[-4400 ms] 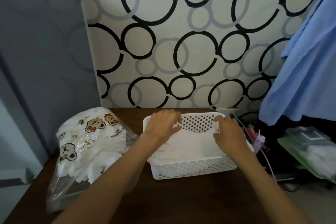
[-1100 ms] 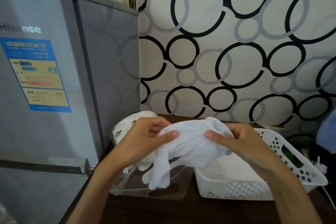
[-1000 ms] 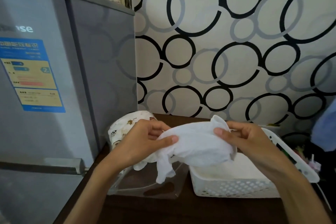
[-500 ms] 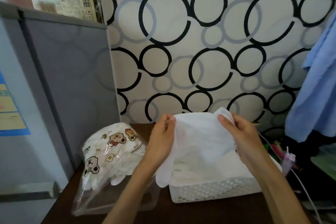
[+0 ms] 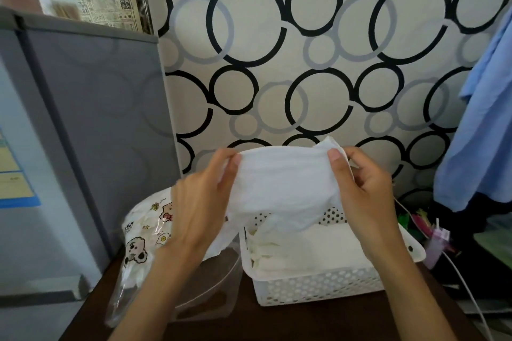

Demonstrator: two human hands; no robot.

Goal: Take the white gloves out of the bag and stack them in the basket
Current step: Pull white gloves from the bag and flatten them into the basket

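A white glove hangs stretched between both hands above the white perforated basket. My left hand pinches its left upper edge and my right hand pinches its right upper corner. The glove's lower part droops toward the stacked white gloves lying in the basket. To the left lies the clear plastic bag with cartoon bear prints, holding more white gloves; my left forearm partly hides it.
A dark wooden table carries the bag and basket. A grey fridge stands close on the left. Circle-patterned wall behind. A blue cloth hangs at right, above clutter and a white cable.
Both hands carried the glove from over the bag rightward to above the basket and spread it flat. The view swung right, away from the fridge.
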